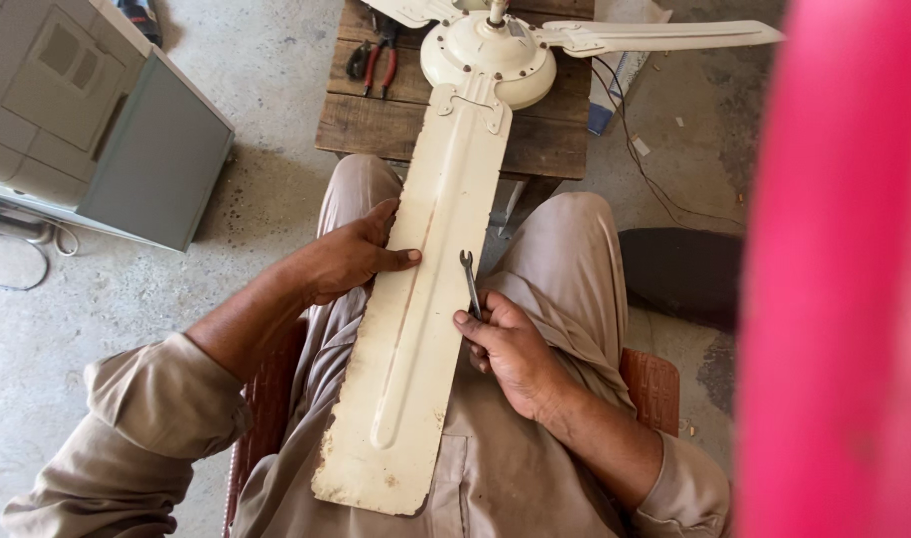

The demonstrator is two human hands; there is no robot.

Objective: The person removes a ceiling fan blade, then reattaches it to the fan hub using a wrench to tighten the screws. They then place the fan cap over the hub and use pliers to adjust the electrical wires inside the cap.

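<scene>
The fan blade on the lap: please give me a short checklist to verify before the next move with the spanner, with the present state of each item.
1. Left hand steadies the fan blade: ok.
2. Right hand grips the spanner: ok.
3. Spanner seated on a bolt: not ok, it points up freely.
4. Fan motor housing rests on the wooden table: ok.
5. Pliers within reach: ok.
6. Blade bolts tight: cannot tell.

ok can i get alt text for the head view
A seated person's left hand steadies a cream ceiling fan blade across their lap while the right hand holds a small wrench; the fan motor rests on a wooden table.
</scene>
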